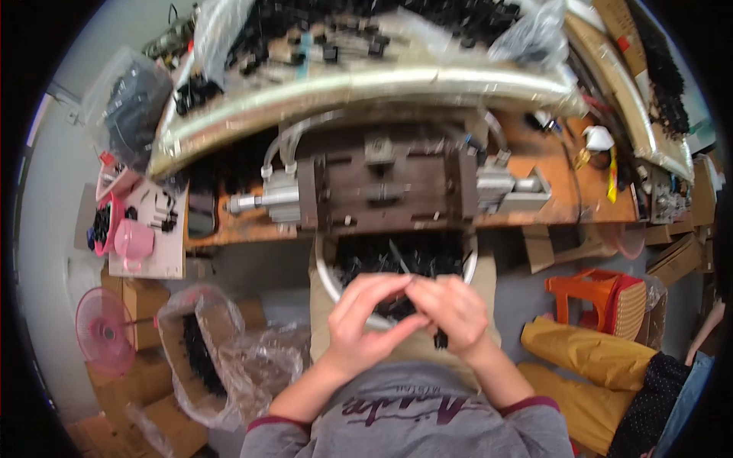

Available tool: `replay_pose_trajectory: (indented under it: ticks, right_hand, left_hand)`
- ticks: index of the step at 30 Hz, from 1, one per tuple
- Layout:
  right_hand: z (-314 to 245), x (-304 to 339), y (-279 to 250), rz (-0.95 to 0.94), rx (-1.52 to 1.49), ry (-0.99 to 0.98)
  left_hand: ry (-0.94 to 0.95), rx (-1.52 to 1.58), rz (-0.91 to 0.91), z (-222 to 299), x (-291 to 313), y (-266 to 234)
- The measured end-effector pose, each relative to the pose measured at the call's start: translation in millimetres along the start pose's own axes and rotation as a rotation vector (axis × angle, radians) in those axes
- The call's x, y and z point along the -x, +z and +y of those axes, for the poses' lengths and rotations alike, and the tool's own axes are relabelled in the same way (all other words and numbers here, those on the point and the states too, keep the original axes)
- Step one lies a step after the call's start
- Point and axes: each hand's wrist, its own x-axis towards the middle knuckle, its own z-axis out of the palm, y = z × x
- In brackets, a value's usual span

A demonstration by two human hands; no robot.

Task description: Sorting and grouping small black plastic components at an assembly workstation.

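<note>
My left hand and my right hand meet at the fingertips above a white-rimmed tub on my lap. Small black parts heap up inside it. Closed fingers of the right hand hold a small black part, one end of which sticks out below the palm. A thin greyish strip shows just beyond the fingertips; whether it is held or lies in the tub I cannot tell. The left thumb and fingers curve into a ring, their tips against the right hand; what they pinch is hidden.
Ahead, a dark metal fixture with cylinders stands on the wooden bench. Behind it a wrapped-edge tray bears many black parts. A pink fan and a plastic-lined box sit left; an orange stool and another person's leg are right.
</note>
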Motion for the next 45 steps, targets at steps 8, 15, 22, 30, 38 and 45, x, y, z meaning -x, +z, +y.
replay_pose_trajectory:
  ticks: [8, 15, 22, 30, 38, 45]
  right_hand:
    - [17, -27, 6, 0.092, 0.12, -0.157]
    - [29, -73, -14, 0.136, 0.156, -0.196]
    - [92, -158, -33, 0.258, 0.443, -0.266]
    - [155, -217, -27, -0.173, 0.603, -0.084]
    - [125, -219, -27, -0.123, 0.611, -0.078]
    - [76, -133, -36, 0.151, 0.365, -0.168]
  left_hand:
    - [0.219, -0.117, -0.027, 3, -37, -12]
    - [0.276, -0.288, 0.084, 15, -46, -28]
    - [0.149, -0.284, -0.033, -20, -36, -15]
    - [0.262, -0.644, -0.159, -39, -48, -10]
    - [0.213, -0.702, -0.198, -37, -58, -12]
    - [0.149, -0.708, -0.212, -36, -58, -12]
